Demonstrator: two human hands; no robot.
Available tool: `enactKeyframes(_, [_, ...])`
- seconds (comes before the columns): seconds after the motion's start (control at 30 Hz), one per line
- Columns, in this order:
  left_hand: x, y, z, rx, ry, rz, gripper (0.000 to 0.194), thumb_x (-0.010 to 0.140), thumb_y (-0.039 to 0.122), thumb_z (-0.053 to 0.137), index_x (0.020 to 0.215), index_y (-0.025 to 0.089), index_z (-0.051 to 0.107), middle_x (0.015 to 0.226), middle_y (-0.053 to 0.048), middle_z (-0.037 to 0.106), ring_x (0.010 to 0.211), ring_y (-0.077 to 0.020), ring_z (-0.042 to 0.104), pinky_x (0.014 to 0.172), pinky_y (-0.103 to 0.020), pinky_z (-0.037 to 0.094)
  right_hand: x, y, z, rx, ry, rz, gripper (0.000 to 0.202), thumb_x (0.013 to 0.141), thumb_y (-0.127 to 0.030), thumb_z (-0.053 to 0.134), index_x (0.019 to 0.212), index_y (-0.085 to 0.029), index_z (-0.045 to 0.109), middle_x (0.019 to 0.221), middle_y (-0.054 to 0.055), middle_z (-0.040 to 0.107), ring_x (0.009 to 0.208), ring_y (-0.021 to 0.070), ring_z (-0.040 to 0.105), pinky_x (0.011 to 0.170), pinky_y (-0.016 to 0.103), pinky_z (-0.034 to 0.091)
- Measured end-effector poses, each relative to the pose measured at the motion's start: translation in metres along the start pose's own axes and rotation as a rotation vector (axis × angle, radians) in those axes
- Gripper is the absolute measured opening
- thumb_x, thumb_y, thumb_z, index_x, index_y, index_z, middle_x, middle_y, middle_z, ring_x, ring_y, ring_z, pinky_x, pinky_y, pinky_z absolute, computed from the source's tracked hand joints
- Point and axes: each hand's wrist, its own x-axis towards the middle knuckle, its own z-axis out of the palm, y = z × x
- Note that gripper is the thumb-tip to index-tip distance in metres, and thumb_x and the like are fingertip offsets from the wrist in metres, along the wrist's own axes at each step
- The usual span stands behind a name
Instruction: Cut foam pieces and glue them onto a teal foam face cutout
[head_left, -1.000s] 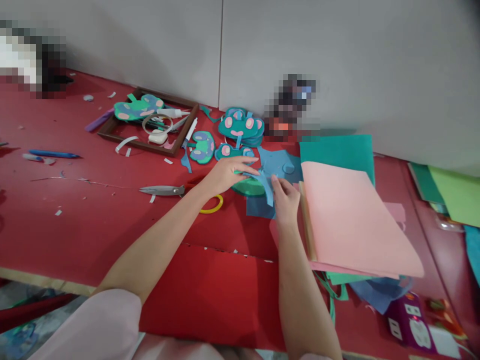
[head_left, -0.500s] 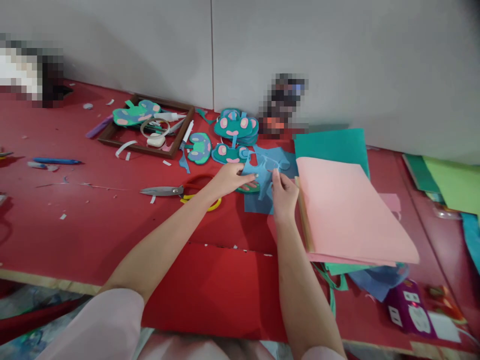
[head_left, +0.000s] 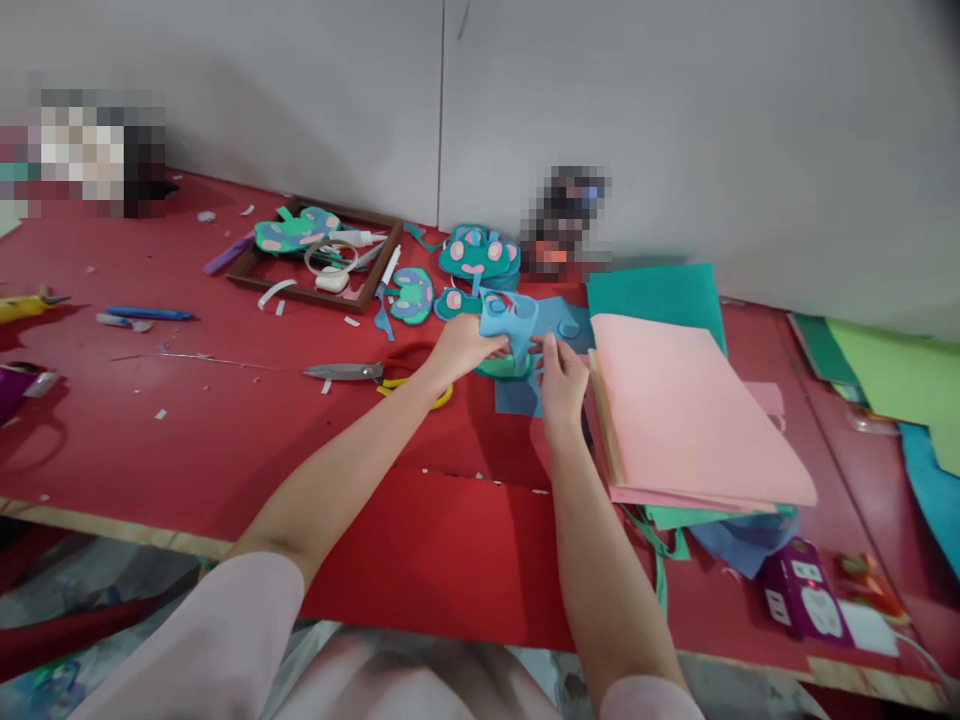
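My left hand (head_left: 466,347) is closed on a light blue felt sheet (head_left: 507,316) with cut-out gaps, which curls up from the table. From the other side, my right hand (head_left: 564,372) pinches the sheet's edge; its fingertips are partly hidden. Beneath the sheet lies a green cut-out piece (head_left: 495,366). Flat blue felt (head_left: 559,316) spreads behind my right hand. Scissors (head_left: 349,372) with red and yellow handles rest left of my left hand. Behind them lie a green and purple cut-out (head_left: 412,296) and a stack of teal frog-like shapes (head_left: 480,254) with pink spots.
A brown wooden frame (head_left: 296,287) at the back left holds tape, glue and a cut-out. Pink sheets (head_left: 697,410) are piled on the right, over teal sheets (head_left: 660,290). A purple power socket (head_left: 806,592) is at the near right. A blue pen (head_left: 150,313) lies at left.
The light blue sheet has gone from lying fairly flat to curling upward between my hands. My left fingers have tucked beneath it. The view has shifted slightly left.
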Motion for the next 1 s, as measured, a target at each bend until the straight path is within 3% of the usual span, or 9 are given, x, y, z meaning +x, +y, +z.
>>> enactKeyframes(0.1, [0.001,0.011,-0.024,0.012,0.116,0.062,0.011,0.075,0.017,0.060,0.069,0.011,0.067,0.069,-0.008,0.071,0.068,-0.0191,0.069,0.073,-0.036,0.058,-0.014,-0.010,0.004,-0.131,-0.129,-0.128,0.026,0.084,-0.039,0.052,0.090,-0.020,0.069,0.084,0.004,0.066,0.071,0.0133,0.056,0.066,0.025,0.044])
enactKeyframes(0.17, [0.000,0.020,-0.042,-0.038,0.199,0.073,0.010,0.075,0.016,0.059,0.071,0.010,0.066,0.069,-0.007,0.071,0.069,-0.0195,0.070,0.073,-0.036,0.058,-0.028,-0.020,0.013,-0.253,-0.349,-0.228,0.023,0.082,-0.033,0.055,0.095,-0.019,0.069,0.094,0.007,0.065,0.080,0.0170,0.059,0.075,0.030,0.047])
enactKeyframes(0.33, [-0.008,0.034,-0.057,-0.127,0.238,0.105,0.012,0.077,0.020,0.059,0.075,0.010,0.066,0.074,-0.007,0.071,0.074,-0.0199,0.070,0.076,-0.036,0.058,-0.062,-0.046,0.066,-0.661,-0.699,-0.427,0.049,0.078,-0.015,0.054,0.127,-0.015,0.053,0.130,0.015,0.053,0.120,0.0285,0.045,0.097,0.042,0.040])
enactKeyframes(0.47, [-0.015,0.041,-0.045,-0.184,0.118,0.124,0.013,0.073,0.025,0.064,0.072,0.012,0.066,0.071,-0.005,0.071,0.069,-0.0168,0.069,0.073,-0.032,0.059,-0.071,-0.060,0.107,-0.985,-0.711,-0.405,0.047,0.080,-0.010,0.048,0.126,-0.010,0.052,0.127,0.019,0.053,0.116,0.0290,0.047,0.105,0.047,0.030])
enactKeyframes(0.6, [-0.023,0.052,-0.046,-0.222,0.128,0.180,0.014,0.073,0.027,0.065,0.073,0.013,0.066,0.070,-0.005,0.070,0.067,-0.0164,0.068,0.071,-0.032,0.059,-0.063,-0.066,0.125,-1.043,-0.742,-0.395,0.042,0.078,-0.015,0.054,0.120,-0.009,0.053,0.122,0.020,0.054,0.111,0.0288,0.049,0.094,0.041,0.040])
enactKeyframes(0.73, [-0.037,0.068,-0.056,-0.234,0.218,0.260,0.017,0.076,0.030,0.063,0.071,0.014,0.064,0.067,-0.004,0.068,0.065,-0.0160,0.067,0.068,-0.031,0.058,-0.060,-0.066,0.116,-0.965,-0.778,-0.278,0.038,0.072,-0.016,0.058,0.109,-0.010,0.054,0.108,0.016,0.061,0.101,0.0257,0.057,0.085,0.035,0.044])
enactKeyframes(0.8, [-0.045,0.075,-0.059,-0.240,0.239,0.298,0.019,0.077,0.033,0.064,0.072,0.015,0.064,0.068,-0.003,0.068,0.066,-0.0158,0.067,0.065,-0.030,0.058,-0.063,-0.064,0.102,-0.871,-0.687,-0.154,0.027,0.076,-0.020,0.056,0.102,-0.014,0.054,0.101,0.013,0.063,0.089,0.0238,0.060,0.073,0.032,0.045])
enactKeyframes(0.87, [-0.051,0.081,-0.059,-0.238,0.284,0.321,0.019,0.077,0.035,0.064,0.076,0.015,0.064,0.068,-0.003,0.067,0.067,-0.0162,0.068,0.063,-0.029,0.058,-0.066,-0.059,0.084,-0.709,-0.596,-0.044,0.024,0.076,-0.036,0.058,0.092,-0.019,0.053,0.085,0.007,0.064,0.076,0.0218,0.060,0.063,0.030,0.042])
enactKeyframes(1.0, [-0.050,0.080,-0.058,-0.253,0.348,0.304,0.018,0.079,0.034,0.062,0.082,0.016,0.065,0.068,-0.003,0.066,0.068,-0.0169,0.068,0.060,-0.027,0.056,-0.068,-0.041,0.047,-0.228,-0.445,0.118,0.027,0.079,-0.047,0.053,0.075,-0.022,0.046,0.060,-0.003,0.050,0.053,0.0124,0.048,0.050,0.024,0.035])
